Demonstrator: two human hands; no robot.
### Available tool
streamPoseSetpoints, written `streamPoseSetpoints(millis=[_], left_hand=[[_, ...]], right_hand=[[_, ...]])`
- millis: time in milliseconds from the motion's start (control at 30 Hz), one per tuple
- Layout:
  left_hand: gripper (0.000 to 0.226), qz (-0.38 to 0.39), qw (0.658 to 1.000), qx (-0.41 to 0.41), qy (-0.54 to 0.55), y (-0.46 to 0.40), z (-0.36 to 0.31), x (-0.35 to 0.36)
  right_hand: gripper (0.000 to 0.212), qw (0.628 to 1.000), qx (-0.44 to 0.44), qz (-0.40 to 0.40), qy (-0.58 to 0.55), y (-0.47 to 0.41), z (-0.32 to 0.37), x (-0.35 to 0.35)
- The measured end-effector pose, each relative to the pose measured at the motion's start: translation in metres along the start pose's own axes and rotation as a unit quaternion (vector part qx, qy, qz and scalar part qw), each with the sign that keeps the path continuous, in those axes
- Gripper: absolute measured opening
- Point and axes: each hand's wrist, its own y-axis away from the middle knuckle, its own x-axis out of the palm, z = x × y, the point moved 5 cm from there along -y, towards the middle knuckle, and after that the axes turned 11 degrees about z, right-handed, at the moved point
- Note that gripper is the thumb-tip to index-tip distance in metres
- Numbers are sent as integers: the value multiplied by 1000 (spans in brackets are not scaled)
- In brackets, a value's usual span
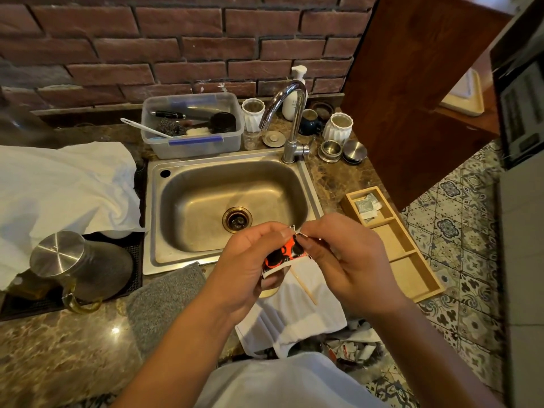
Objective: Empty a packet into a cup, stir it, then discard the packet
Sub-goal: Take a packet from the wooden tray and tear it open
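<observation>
Packet [284,252], glossy orange-and-black foil, sits pinched between both hands above the counter's front edge: left hand [250,269] grips its body, right hand [350,260] nips the top corner, likely to tear it open. Below, a thin wooden stick [304,285] lies on white cloth [312,316]; the cup is mostly hidden.

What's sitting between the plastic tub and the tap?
In the head view, a white ribbed cup and a small clear glass stand between the tub and the tap.
</observation>
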Motion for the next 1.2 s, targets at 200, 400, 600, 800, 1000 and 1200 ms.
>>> streamPoseSetpoints(millis=[200,400,600,800,1000,1200], left_hand=[[19,-12,986,45,-160,4,-11,-4],[19,50,991,22,-125,5,-12,-4],[18,68,991,21,-118,9,-13,-3],[17,58,992,19,-113,8,-10,-6],[15,13,995,24,-95,6,-2,-10],[16,14,993,35,-110,6,-1,-12]], right_hand=[[11,975,82,69,-197,5,-8,1],[19,890,111,184,-402,7,-11,3],[18,895,110,151,-404,3,-11,6],[21,896,132,182,-383,3,-7,10],[21,908,143,192,-343,3,-5,12],[19,918,142,194,-317,0,-7,11]])
